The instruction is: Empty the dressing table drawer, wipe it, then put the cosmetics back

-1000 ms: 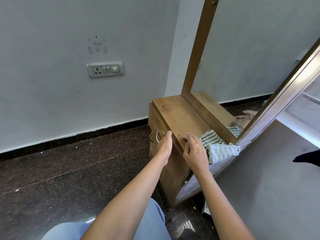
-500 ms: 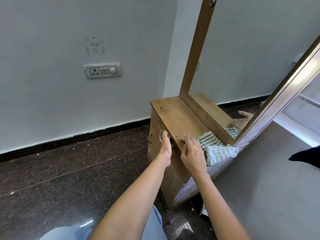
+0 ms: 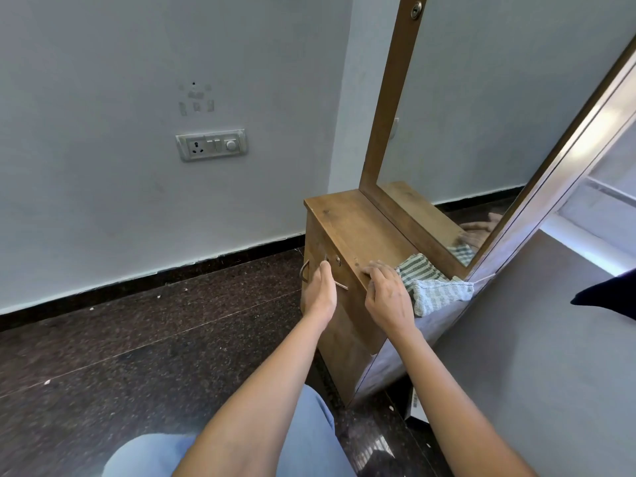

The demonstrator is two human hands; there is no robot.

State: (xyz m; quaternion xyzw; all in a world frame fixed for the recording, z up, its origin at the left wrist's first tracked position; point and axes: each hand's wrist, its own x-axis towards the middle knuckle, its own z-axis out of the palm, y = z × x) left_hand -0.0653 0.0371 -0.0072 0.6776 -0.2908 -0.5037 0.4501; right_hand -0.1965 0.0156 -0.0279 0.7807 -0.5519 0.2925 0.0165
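The brown wooden drawer (image 3: pixel 318 241) sits closed under the brown wooden counter (image 3: pixel 358 225). The left hand (image 3: pixel 321 292) covers its curved metal handle (image 3: pixel 304 271); whether the grip closes there, I cannot tell. The right hand (image 3: pixel 387 296) rests loosely bent fingers on the counter's edge, holding nothing, with the green-striped cloth (image 3: pixel 435 289) at its 3 o'clock.

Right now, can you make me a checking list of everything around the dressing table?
Surface: wooden tabletop, below the mirror.
Job's things: drawer looks shut; striped cloth on the tabletop's right end; cosmetics, nothing seen.
Clutter: small pale specks on the floor.
Grips: left hand at the drawer handle, fingers hidden; right hand, fingertips on the tabletop's front edge.
Cables: nothing seen.
Surroundings: mirror, wall socket, dark floor.
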